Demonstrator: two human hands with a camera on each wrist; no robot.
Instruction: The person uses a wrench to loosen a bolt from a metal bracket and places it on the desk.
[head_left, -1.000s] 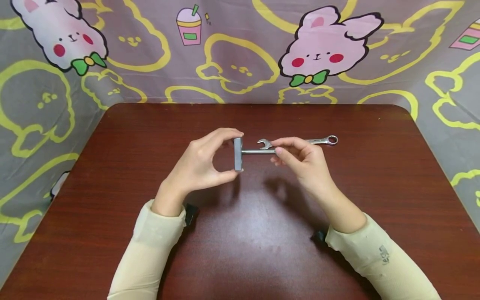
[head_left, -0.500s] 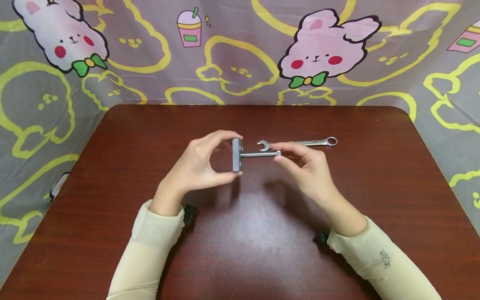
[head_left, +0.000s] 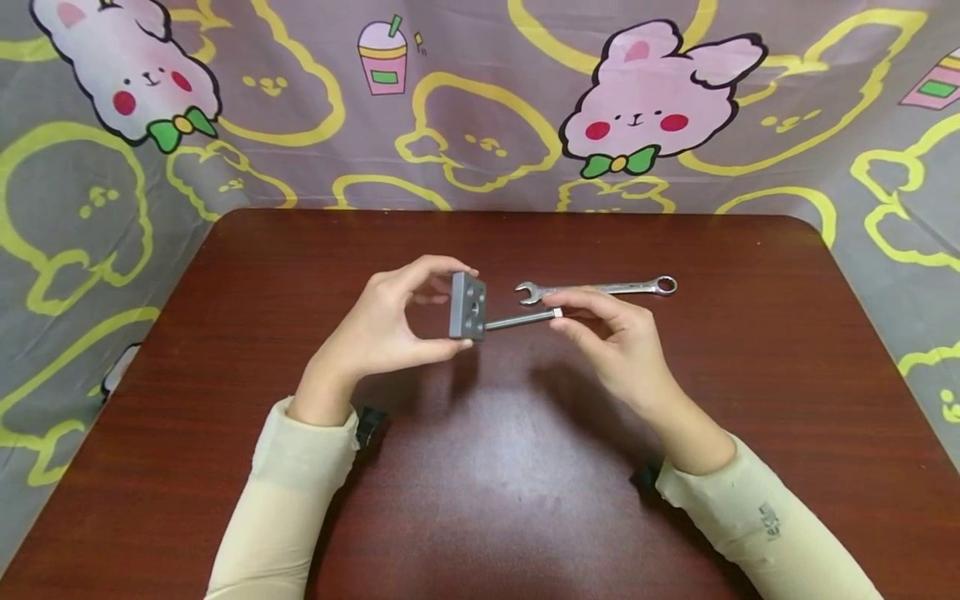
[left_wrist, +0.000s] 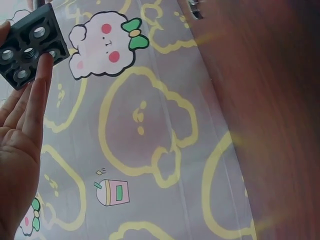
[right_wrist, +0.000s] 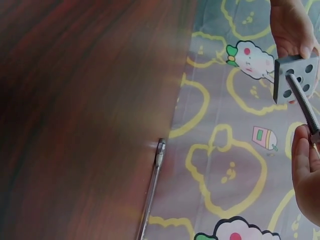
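Note:
My left hand (head_left: 378, 321) grips a small grey square block (head_left: 467, 307) by its top and bottom edges, thumb below. The left wrist view shows the block (left_wrist: 42, 44) with a threaded hole in its middle and smaller holes at the corners, one fingertip over a corner. Between thumb and fingers my right hand (head_left: 622, 342) pinches a long bolt (head_left: 521, 320) at its head. Its tip points at the block, lower than the middle hole in the head view. From the right wrist, the bolt (right_wrist: 304, 102) slants across the block's holed face.
A combination wrench (head_left: 630, 288) lies on the dark red-brown table (head_left: 487, 500) just behind my right fingers, its open end to the left. Behind the table hangs a patterned cloth (head_left: 480, 108). Dark straps (head_left: 371, 427) show at both cuffs.
The block has moved slightly left and turned, so its holed face shows more. The bolt, earlier level at the block's middle, now tilts with its tip lower and the middle hole uncovered.

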